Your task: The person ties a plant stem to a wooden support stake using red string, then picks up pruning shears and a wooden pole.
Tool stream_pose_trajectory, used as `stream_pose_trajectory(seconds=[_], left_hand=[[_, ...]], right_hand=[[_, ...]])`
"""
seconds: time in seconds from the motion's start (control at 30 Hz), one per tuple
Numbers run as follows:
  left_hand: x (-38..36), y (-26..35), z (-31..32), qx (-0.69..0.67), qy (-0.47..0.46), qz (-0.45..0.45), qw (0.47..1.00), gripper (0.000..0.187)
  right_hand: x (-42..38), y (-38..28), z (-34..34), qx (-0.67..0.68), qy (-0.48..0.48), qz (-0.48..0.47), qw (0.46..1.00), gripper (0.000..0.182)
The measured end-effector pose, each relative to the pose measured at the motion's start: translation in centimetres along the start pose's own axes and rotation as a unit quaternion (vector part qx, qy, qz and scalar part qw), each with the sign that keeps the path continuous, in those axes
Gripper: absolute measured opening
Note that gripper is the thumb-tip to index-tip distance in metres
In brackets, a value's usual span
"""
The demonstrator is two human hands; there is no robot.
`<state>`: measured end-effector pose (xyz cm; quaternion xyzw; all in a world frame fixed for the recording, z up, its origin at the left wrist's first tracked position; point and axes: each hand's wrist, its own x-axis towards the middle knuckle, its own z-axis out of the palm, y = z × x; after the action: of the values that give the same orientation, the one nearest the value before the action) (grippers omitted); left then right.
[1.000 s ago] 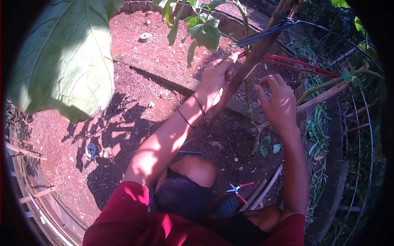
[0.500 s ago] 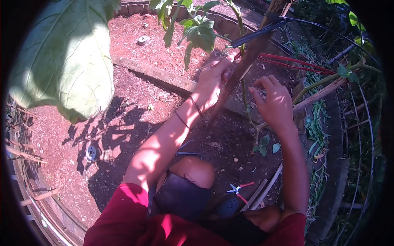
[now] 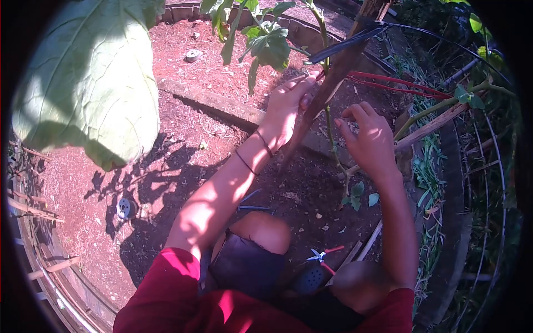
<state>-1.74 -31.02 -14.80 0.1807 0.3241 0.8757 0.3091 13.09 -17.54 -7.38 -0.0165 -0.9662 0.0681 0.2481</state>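
We take one wooden stake (image 3: 333, 83) as our landmark, leaning across the upper middle of the view. One left hand (image 3: 286, 108) is just left of it, thumb and forefinger pinched narrow on the red string (image 3: 440, 95) at the stake's left edge (the exact grip is partly hidden from us). From the stake's right side we count two red strands running to one green branch (image 3: 422, 114). One right hand (image 3: 371, 141) is raised right of the stake and apart from it, fingers half curled, with a gap between thumb and forefinger.

One dark tie (image 3: 347, 45) crosses the stake above our left hand. One thin green stem (image 3: 328, 125) passes behind the stake and shows below it. Two dark bands (image 3: 246, 162) circle our left forearm.

Far left of the stake we note one large leaf (image 3: 94, 83), near the camera. Two round grey pieces lie on the soil left of the stake, one farther off (image 3: 192, 55), one nearer us (image 3: 126, 208). Below the stake we log one pair of shears (image 3: 319, 257), red-handled, blades apart, near one dark perforated shoe (image 3: 309, 279).
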Motion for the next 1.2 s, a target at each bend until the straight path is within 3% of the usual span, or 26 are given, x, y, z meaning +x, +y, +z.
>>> stream_pose_trajectory(seconds=[0.17,0.23,0.33,0.47,0.6,0.73,0.8,0.9,0.97,1.0,1.1,1.2], left_hand=[[-0.6,0.8,1.2,0.060,0.033,0.021,0.997,0.032],[-0.3,1.2,1.0,0.165,0.015,0.058,0.984,0.033],[1.5,2.3,0.4,0.281,0.020,0.040,0.959,0.032],[3.0,3.5,0.1,0.335,-0.030,0.036,0.941,0.039],[3.5,5.1,1.1,0.406,-0.082,0.020,0.910,0.041],[5.1,5.5,0.9,0.467,-0.120,0.000,0.876,0.045],[5.3,6.1,1.3,0.505,-0.133,-0.009,0.853,0.044],[5.4,7.3,2.9,0.577,-0.167,0.000,0.799,0.039],[5.1,8.0,3.9,0.688,-0.131,-0.024,0.714,0.034],[5.0,8.0,4.0,0.689,-0.133,-0.024,0.712,0.034],[5.2,7.4,3.8,0.562,-0.193,-0.010,0.804,0.026],[5.3,7.3,3.6,0.593,-0.160,-0.001,0.789,0.026]], right_hand=[[-0.2,0.1,0.2,-0.010,0.000,0.008,1.000,0.018],[-0.1,0.3,0.2,-0.013,0.015,0.002,1.000,0.017],[0.2,0.3,-0.2,-0.004,0.044,0.005,0.999,0.016],[1.1,0.5,0.1,0.040,0.109,0.031,0.993,0.017],[2.5,0.8,1.0,0.088,0.113,0.093,0.985,0.021],[3.8,0.9,1.5,0.219,0.103,0.177,0.954,0.031],[4.1,0.7,1.4,0.276,0.059,0.219,0.934,0.031],[4.1,1.4,3.7,0.377,0.083,0.197,0.901,0.035],[4.4,1.1,3.6,0.407,0.086,0.224,0.881,0.037],[4.5,1.0,3.4,0.407,0.089,0.225,0.881,0.037],[4.8,0.8,3.0,0.375,0.067,0.235,0.894,0.037],[4.6,0.7,3.2,0.328,0.115,0.196,0.917,0.033]])
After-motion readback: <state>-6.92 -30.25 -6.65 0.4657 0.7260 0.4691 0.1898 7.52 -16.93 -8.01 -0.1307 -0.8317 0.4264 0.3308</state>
